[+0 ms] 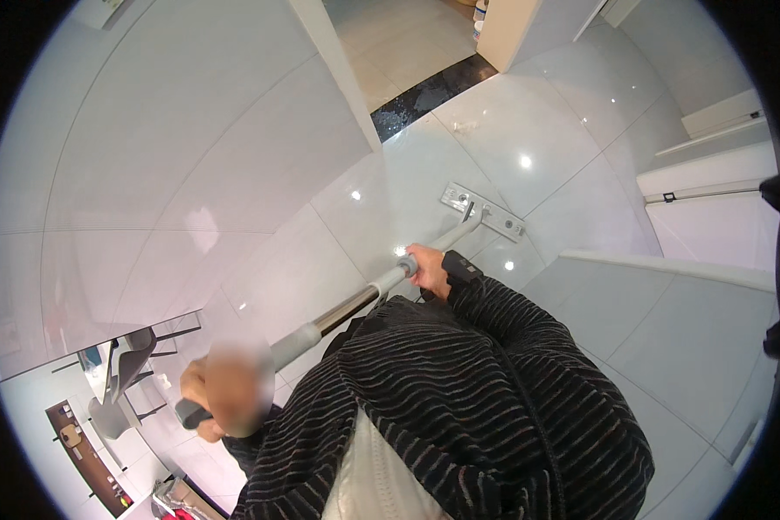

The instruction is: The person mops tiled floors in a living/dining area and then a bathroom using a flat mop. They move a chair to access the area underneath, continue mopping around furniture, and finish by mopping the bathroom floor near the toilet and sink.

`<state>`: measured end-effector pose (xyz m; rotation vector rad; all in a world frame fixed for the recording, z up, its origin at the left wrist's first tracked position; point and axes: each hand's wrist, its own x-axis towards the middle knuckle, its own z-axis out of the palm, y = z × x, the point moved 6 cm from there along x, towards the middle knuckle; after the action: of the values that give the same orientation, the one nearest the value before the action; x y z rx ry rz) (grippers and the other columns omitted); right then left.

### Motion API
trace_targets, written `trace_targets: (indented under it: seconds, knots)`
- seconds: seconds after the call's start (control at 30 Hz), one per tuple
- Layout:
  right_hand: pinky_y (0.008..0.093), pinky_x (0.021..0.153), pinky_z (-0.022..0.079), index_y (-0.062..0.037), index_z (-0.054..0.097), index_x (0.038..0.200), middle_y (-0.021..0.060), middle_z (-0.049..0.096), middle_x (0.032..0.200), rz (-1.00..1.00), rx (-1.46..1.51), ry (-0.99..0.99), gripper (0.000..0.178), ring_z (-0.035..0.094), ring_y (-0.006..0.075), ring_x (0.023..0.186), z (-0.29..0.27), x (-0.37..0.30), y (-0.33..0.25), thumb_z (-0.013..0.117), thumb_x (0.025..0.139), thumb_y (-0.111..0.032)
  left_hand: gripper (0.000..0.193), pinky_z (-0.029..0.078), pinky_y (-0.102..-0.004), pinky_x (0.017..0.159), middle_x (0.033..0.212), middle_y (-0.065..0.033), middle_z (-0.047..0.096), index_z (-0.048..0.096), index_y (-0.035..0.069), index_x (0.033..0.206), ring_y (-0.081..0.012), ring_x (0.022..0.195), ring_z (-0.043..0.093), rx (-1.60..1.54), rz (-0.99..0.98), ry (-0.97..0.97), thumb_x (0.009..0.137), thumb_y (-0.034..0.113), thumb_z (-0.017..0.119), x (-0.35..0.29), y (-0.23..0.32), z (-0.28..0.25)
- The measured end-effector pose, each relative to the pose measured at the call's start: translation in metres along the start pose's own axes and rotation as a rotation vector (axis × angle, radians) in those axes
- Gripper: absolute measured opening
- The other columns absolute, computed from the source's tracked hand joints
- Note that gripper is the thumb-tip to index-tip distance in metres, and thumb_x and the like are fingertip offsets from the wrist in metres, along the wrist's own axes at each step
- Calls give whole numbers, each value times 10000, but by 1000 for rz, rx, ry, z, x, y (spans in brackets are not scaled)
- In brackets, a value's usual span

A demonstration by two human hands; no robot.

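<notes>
A flat mop (348,310) slants across the middle of the view, its pole part white and part shiny metal. My right hand (426,269) is closed around the lower pole near a grey collar, with a black watch on the wrist. Toward the lower left, my left hand (201,397) wraps the grey grip at the pole's upper end; a blurred patch hides part of it. At the far end, the rectangular mop head (504,224) lies on the glossy tiled floor (546,113). Its underside is hidden.
A dark stone threshold (433,94) marks a doorway beyond the mop head. Smooth pale wall panels (147,156) stand to the left. Grey chairs (132,362) and a brown shelf (87,455) are at lower left. On the right is a white ledge (667,270).
</notes>
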<state>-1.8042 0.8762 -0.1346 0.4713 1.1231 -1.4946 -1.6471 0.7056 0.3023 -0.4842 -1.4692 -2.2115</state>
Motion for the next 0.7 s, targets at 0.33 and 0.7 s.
trace_targets:
  seconds: [0.33, 0.7]
  knots:
    - [281, 405, 278, -78, 397, 780, 79, 418, 658, 165, -54, 161, 263, 333, 139, 507, -30, 54, -149, 536, 855, -288, 235, 439, -335, 556, 532, -19, 517, 459, 111, 598, -158, 469, 521, 508, -205, 170, 673, 83, 679, 91, -62, 38]
    - [348, 524, 479, -52, 565, 893, 110, 573, 742, -291, -334, -182, 181, 610, 232, 668, 14, 122, -289, 608, 863, -225, 194, 430, -391, 665, 581, -62, 580, 550, 66, 600, -235, 579, 621, 548, -154, -105, 611, 73, 743, 173, -119, 49]
